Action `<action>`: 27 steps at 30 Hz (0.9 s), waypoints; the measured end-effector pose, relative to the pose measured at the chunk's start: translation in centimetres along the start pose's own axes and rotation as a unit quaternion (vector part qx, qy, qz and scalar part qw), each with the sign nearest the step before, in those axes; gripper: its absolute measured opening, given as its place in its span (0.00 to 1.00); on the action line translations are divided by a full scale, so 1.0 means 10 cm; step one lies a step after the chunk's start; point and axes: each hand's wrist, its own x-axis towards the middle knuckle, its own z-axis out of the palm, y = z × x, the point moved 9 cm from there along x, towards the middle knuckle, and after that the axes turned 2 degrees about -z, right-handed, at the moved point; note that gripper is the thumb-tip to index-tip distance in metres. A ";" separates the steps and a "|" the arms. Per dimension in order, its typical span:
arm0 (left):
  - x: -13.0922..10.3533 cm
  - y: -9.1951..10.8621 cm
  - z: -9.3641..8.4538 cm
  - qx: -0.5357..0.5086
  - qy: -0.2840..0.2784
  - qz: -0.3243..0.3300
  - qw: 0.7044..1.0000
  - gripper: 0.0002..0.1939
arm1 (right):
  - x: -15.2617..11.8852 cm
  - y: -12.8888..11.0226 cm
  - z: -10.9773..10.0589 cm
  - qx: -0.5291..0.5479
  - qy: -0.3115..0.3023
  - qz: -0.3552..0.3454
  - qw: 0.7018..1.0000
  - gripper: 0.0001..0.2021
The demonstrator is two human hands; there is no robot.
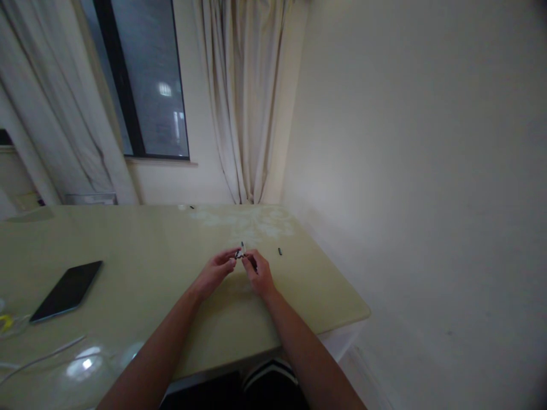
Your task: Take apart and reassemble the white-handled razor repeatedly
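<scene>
Fingertips of my left hand (219, 269) are pinching the left side of a small black-and-white part (240, 253), while the thumb and fingers of my right hand (258, 273) are closing on its right side. A pale section with a dark tip is pointing upward between both hands. Dark material is also showing among my right fingers; I cannot tell whether it is belonging to the same part. Both hands are holding the part above the glossy, pale green table (149, 245), toward its right end.

A short dark piece (280, 251) is lying just right of my right hand. A second dark piece (192, 207) is lying at the far edge, left of the part. At the left, a flat black tablet (67, 290) is resting at a slant, well apart from my hands. A white cable (47, 356) is running across the near left area, and a yellow item (5, 323) is sitting beyond it, too blurred to identify.
</scene>
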 end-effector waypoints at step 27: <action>-0.02 0.03 0.00 0.010 0.018 -0.001 1.000 0.32 | -0.01 0.06 0.02 0.023 -0.010 0.019 1.000 0.12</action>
